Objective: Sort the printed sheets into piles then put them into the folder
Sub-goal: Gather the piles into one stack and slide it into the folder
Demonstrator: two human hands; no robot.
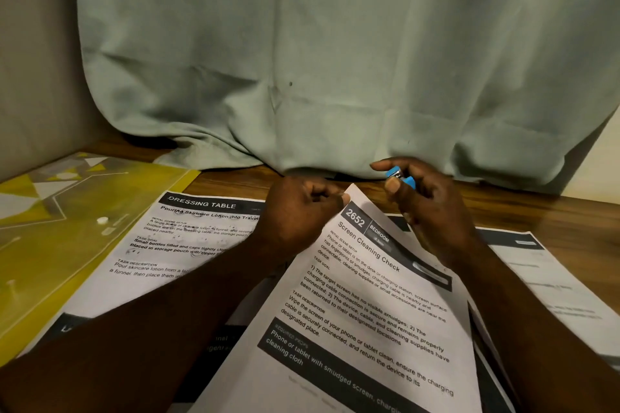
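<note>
Head view: we see both hands at the top edge of a printed sheet.
The left hand [302, 211] pinches the top corner of the Screen Cleaning Check sheet [362, 322]; the right hand [427, 204] pinches a small blue object [393, 174] just above it. The Dressing Table sheet [181, 238] lies by the yellow folder [60, 218] at our left.

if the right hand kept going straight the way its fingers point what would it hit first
Probably the top corner of the Screen Cleaning Check sheet, pinched by the left hand: the right hand, gripping a small blue object, points left at it. Depth is unclear.
</note>
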